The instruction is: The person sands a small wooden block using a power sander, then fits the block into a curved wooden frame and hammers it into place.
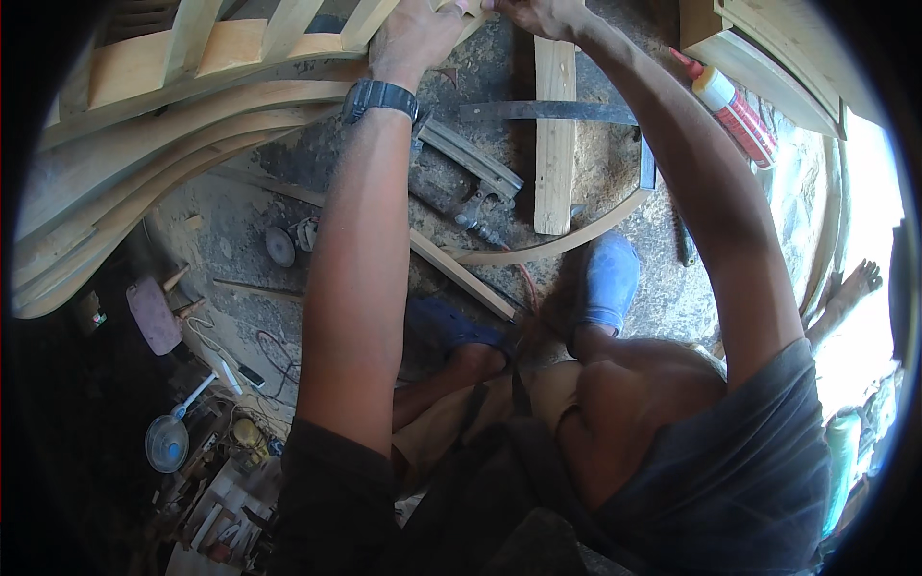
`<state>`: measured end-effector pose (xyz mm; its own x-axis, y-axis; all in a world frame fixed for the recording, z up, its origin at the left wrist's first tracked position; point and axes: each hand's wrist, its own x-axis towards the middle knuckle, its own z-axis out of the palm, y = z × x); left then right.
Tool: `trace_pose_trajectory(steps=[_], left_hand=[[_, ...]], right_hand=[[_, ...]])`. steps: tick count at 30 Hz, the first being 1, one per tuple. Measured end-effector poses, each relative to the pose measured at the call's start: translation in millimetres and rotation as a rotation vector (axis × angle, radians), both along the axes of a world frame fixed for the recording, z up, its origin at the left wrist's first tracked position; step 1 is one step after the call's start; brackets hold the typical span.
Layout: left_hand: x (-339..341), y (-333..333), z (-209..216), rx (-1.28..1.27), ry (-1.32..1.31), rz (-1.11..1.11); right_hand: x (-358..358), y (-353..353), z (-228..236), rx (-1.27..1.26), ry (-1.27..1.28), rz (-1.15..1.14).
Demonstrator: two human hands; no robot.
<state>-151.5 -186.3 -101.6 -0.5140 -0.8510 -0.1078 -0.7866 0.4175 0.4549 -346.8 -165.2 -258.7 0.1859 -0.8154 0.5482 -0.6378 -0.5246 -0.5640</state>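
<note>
Grip of left hand [418,40] against wooden slat [473,24], right hand [545,14] beside it; both closures unclear

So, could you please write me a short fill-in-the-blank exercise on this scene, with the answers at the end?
1. The left hand and right hand are both at the picture's ____ edge.
2. The dark watch is worn on the ____ wrist.
3. The plastic bottle at the upper right has a nozzle coloured ____.
4. The shoe just below and right of the straight pale board is coloured ____.

Missing words: top; left; red; blue.
</note>
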Motion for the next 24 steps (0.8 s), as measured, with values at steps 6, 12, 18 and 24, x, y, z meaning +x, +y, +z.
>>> trace_pose_trajectory(steps=[6, 12, 18, 24], left_hand=[[1, 0, -2, -0.014, -0.033, 0.002], [5, -3, -10, -0.084, 0.065, -0.08], [2, -2, -7, -0.065, 0.016, -0.043], [1, 4, 1, 0.031, 0.077, -0.06]], right_hand=[[6, 20, 19, 0.169, -0.075, -0.065], [8, 23, 19, 0.185, -0.162, -0.074], [5, 20, 22, 0.013, -0.066, -0.007], [7, 34, 38, -0.02, -0.134, -0.01]])
